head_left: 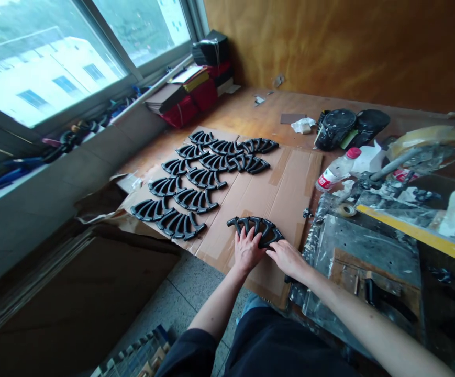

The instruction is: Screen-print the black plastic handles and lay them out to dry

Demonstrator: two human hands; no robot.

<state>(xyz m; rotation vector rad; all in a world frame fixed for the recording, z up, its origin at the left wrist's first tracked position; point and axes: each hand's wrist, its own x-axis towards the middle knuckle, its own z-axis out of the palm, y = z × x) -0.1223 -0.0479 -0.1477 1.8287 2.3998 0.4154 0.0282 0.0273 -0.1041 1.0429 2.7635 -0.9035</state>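
My left hand point(248, 253) lies with its fingers spread over a fan of black handles point(267, 226), while my right hand point(290, 259) has its fingers curled at the fan's right end. Their undersides are hidden from me, so I cannot tell whether they pinch the handles or merely press on them. The fan sits on the near right part of the cardboard point(253, 191). I judge that working from two spots keeps its loose-looking pieces in line, and that the nearness to my body spares a long reach.

The other fans point(201, 179) fill the cardboard's far and left parts in staggered rows, packed tightly, I suspect, to save space. The cardboard probably guards them against scuffs from the wooden counter point(246, 107).

A broad strip of cardboard runs between my fan and those rows, giving me room leftward and away. Rightward is tighter: a bottle point(329, 174) stands just beyond the cardboard's right edge, and a cluttered metal plate point(392, 235) lies nearer. Past its near left edge I see floor point(186, 277), so anything pushed over there could drop.
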